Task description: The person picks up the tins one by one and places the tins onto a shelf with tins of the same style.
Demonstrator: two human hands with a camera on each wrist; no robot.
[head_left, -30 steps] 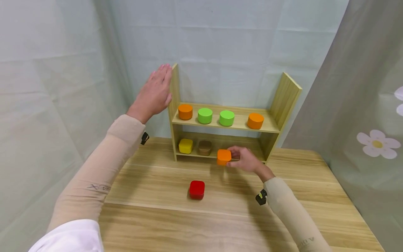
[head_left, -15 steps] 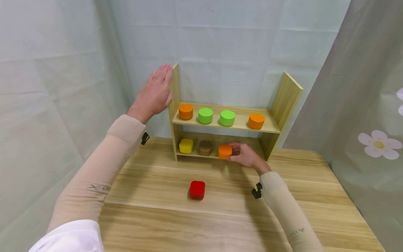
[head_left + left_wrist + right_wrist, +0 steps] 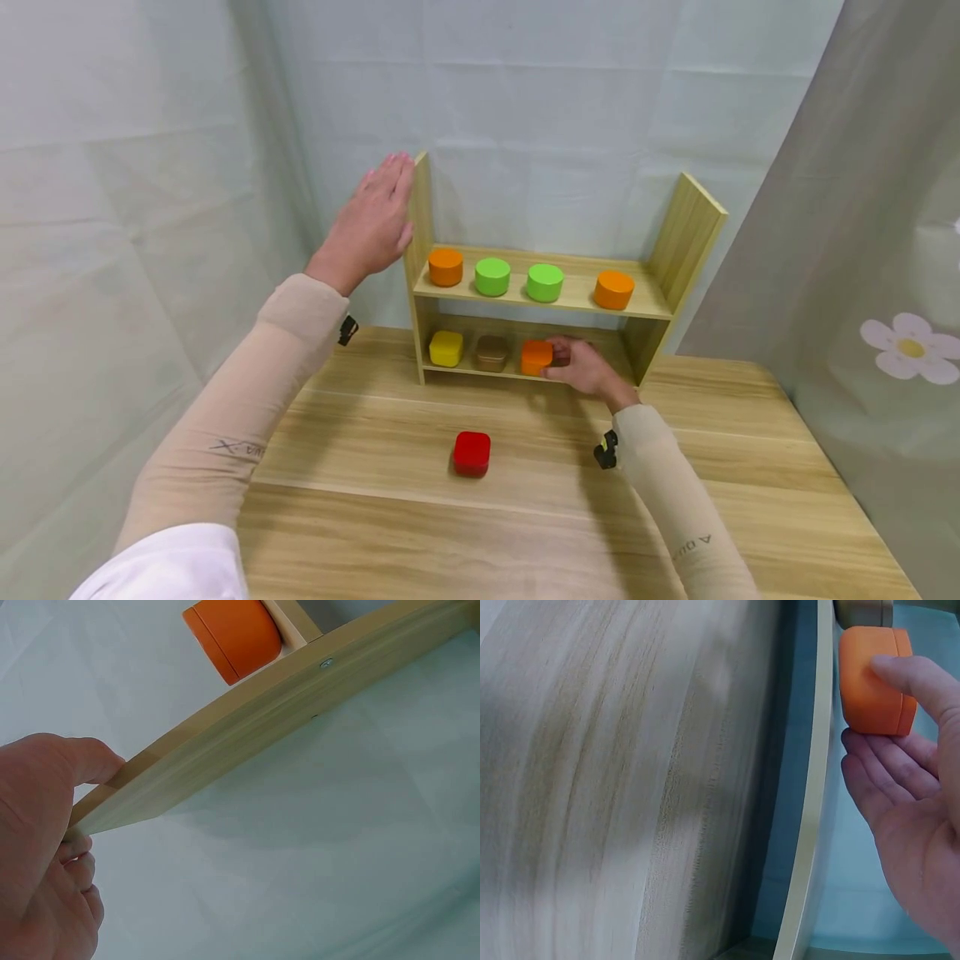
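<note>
Two hands in view, both at the wooden shelf rack (image 3: 678, 242) standing along the desk's (image 3: 525, 517) far edge. Left hand (image 3: 371, 221): fingers straight, flat against the outside of the rack's left side panel, thumb over its front edge in the left wrist view (image 3: 45, 847). Right hand (image 3: 585, 367): fingers and thumb pinched on the orange square block (image 3: 536, 357), which sits on the lower shelf, right of the brown square block (image 3: 491, 352) and yellow square block (image 3: 446, 347). Right wrist view confirms thumb on the block's side (image 3: 874, 679). Upper shelf, left to right: orange cylinder (image 3: 446, 267), two green cylinders (image 3: 492, 276), second orange cylinder (image 3: 613, 289). Red square block (image 3: 472, 453) lies alone mid-desk, well apart from both hands.
</note>
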